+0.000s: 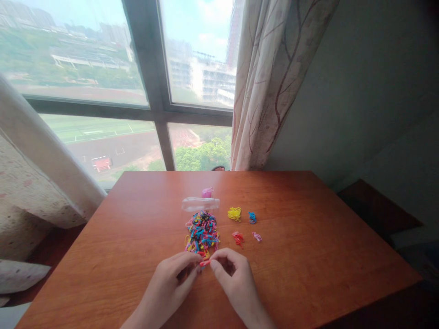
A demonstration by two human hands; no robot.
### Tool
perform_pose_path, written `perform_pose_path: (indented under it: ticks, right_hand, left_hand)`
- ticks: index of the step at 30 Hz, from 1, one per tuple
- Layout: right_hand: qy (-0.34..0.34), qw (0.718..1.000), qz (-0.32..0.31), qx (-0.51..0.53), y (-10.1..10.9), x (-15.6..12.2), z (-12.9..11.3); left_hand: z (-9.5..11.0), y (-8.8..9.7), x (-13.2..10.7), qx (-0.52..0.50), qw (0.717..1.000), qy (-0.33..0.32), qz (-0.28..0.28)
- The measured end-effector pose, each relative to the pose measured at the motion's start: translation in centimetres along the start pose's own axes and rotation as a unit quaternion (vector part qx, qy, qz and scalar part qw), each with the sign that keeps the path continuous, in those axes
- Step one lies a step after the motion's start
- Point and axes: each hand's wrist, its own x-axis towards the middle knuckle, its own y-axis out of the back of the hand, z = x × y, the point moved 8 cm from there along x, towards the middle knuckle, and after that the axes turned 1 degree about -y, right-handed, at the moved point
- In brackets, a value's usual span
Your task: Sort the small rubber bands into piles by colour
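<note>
At the near edge of the mixed pile (202,228), a red band (205,263) sits just above the table (308,278), between the two hands. The left hand (168,277) pinches its left end between thumb and forefinger; the right hand (236,275) pinches its right end likewise. The remaining fingers curl loosely; whether they hold anything cannot be told.

Handling: the band appears very light, soft and stretchy, with little risk of breakage under a mild pull. Take hold at the ends with the fingertips only. Excess tension may make it spring free; bands in the pile probably tangle, so lift singly.

Layout: to the right of the pile, the yellow group (234,214) and blue group (252,217) form the far row; the red group (238,238) and pink group (257,236) form the near row. Beyond the pile, a clear bottle (200,204) lies on its side, with a pink piece (207,193) behind it.
</note>
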Motion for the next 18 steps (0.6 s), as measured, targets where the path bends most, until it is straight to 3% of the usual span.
perform_pose_path:
  ticks: [5,9,13,18]
  right_hand:
    - [-0.006,1.000,0.017,-0.013,1.1,-0.1,0.6]
    - [0.001,0.994,0.072,-0.083,4.0,0.3,1.3]
    - [0.027,0.972,0.142,-0.185,7.5,1.1,1.7]
    - [0.049,0.945,0.151,-0.285,8.9,1.8,1.8]
  left_hand:
    - [0.1,0.3,0.1,0.015,1.000,-0.005,0.009]
    - [0.0,0.4,0.0,0.031,0.999,-0.016,0.025]
    - [-0.1,0.3,-0.2,0.049,0.998,-0.029,0.031]
    - [-0.5,-0.1,-0.5,0.063,0.997,-0.033,0.023]
